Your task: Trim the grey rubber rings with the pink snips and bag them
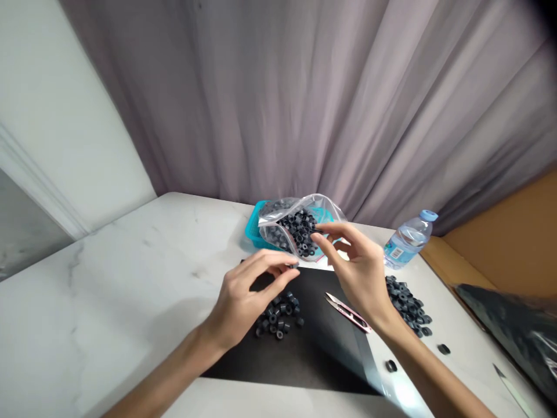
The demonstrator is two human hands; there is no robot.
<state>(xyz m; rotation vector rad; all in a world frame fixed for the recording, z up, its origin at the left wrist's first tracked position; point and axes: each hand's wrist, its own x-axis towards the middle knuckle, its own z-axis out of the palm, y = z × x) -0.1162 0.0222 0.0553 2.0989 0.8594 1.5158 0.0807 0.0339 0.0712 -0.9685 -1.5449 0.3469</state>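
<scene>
**Two hands at a clear bag of black rings**

Just above the middle of the frame, the right hand (357, 270) holds a clear zip bag (300, 223) up off the table, thumb and forefinger pinched on the bag's lower right edge, the other fingers loosely curled. The bag is part filled with small black rings and hangs in front of a teal tray (255, 229) that stands on the white marble table (113, 278).

The left hand (248, 296) is at the centre, just below and left of the bag, its fingertips drawn together at the bag's lower corner; whether they grip a ring or the plastic cannot be told. Under this hand a small heap of black rings (278, 319) lies on a black mat (313, 354) spread over the lower middle of the table.

A pair of pink-handled thread snips (348, 312) lies on the mat, beside the right wrist. Right of centre, a larger pile of rings (409, 306) sits on the bare marble, with two loose rings (442, 349) lower down. A water bottle (409, 239) lies tilted beyond it, at centre right, near a brown board (505, 244).
</scene>
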